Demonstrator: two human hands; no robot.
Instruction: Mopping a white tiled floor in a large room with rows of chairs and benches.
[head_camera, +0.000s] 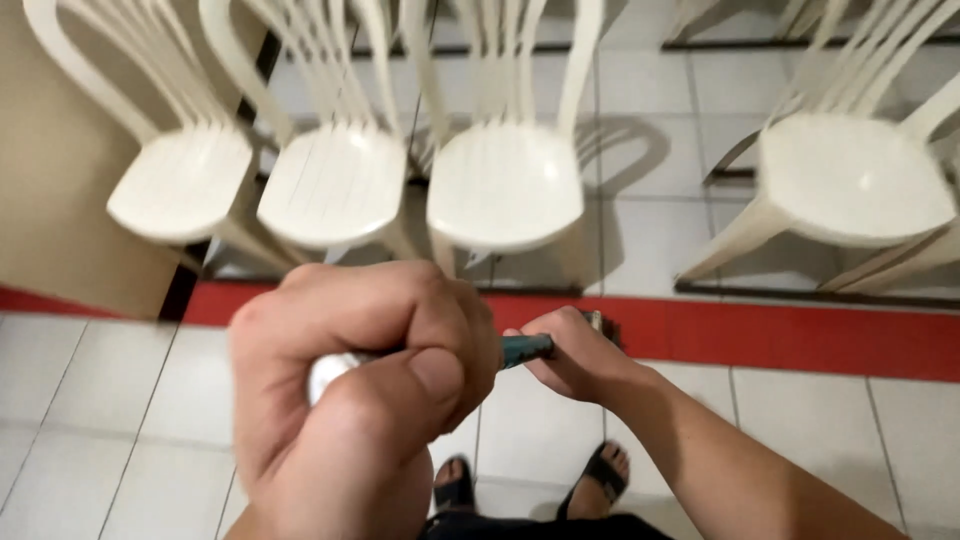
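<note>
My left hand (350, 390) is close to the camera, closed in a fist around a long handle (525, 349) whose white end shows at the thumb. The handle's teal section runs to the right into my right hand (575, 355), which is closed around it lower down. What the handle ends in is hidden behind my right hand. My two feet in dark sandals (600, 478) stand on the white floor tiles below.
Three cream plastic chairs (505, 185) stand side by side ahead, with a fourth chair (850, 180) at the right. A red floor strip (800, 335) crosses between me and the chairs. A beige wall panel (50, 180) stands at the left.
</note>
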